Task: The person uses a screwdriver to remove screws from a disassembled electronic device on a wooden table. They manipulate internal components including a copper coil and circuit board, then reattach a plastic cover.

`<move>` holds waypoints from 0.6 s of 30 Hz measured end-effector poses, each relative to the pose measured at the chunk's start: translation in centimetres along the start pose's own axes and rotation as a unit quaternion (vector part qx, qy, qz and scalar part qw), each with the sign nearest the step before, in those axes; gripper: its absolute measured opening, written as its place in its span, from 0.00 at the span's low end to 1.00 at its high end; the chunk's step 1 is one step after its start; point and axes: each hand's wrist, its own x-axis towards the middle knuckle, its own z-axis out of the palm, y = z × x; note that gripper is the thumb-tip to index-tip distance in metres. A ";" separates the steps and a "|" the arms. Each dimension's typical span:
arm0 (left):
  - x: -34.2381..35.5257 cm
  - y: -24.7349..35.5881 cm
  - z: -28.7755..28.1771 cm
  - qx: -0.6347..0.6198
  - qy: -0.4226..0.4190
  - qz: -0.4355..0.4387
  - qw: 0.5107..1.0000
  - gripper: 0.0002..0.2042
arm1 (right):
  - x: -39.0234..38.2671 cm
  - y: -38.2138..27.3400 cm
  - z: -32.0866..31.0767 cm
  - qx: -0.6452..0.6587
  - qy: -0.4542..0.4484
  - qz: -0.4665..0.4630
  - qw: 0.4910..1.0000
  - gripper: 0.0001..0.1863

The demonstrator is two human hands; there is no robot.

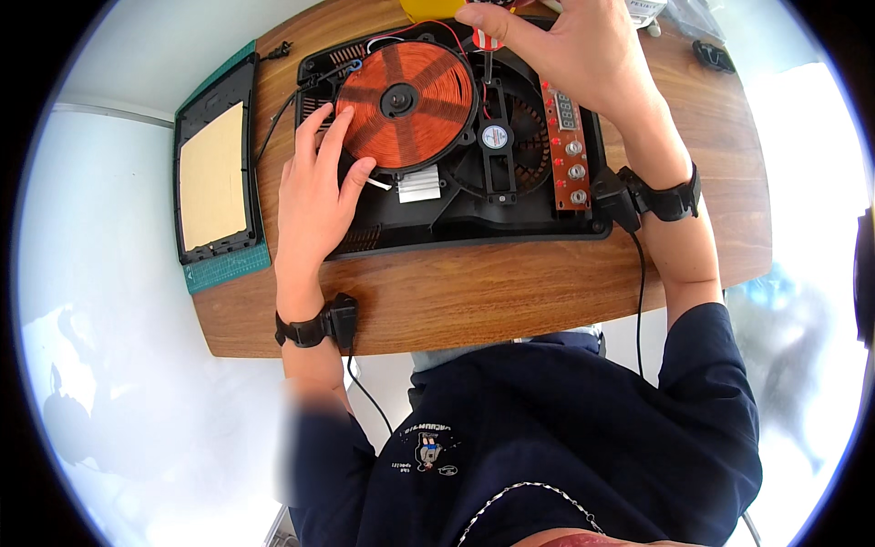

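Observation:
An opened induction cooker base, a black plastic housing (383, 219), lies on the wooden table. In its left half sits a round copper coil (437, 109); my left hand (319, 187) rests at the coil's left edge, fingers spread and holding nothing. My right hand (570, 46) is closed around a screwdriver (488, 41) with a red and white handle. The screwdriver stands nearly upright, its shaft pointing down near the top of the black cooling fan (497, 169). Right of the fan is a brown circuit board (567, 155) with a digit display and buttons.
At the left, a black-framed panel (214, 182) with a tan sheet lies on a green cutting mat (228, 267). A yellow object (433, 9) stands at the far edge. A black clip-like item (713, 56) lies far right. Cables hang from both black wristbands.

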 end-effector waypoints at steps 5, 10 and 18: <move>-0.1 0.0 0.0 -0.001 -0.001 -0.003 1.000 0.28 | 0.0 -0.3 -0.1 0.036 0.031 0.013 0.999 0.25; 0.0 -0.1 0.1 -0.001 0.005 0.001 1.000 0.28 | 0.0 -0.2 -0.8 0.075 0.009 0.058 0.995 0.22; -0.1 -0.1 0.3 -0.004 0.010 0.004 1.000 0.27 | 0.4 -1.2 -1.0 0.268 -0.015 0.108 0.957 0.19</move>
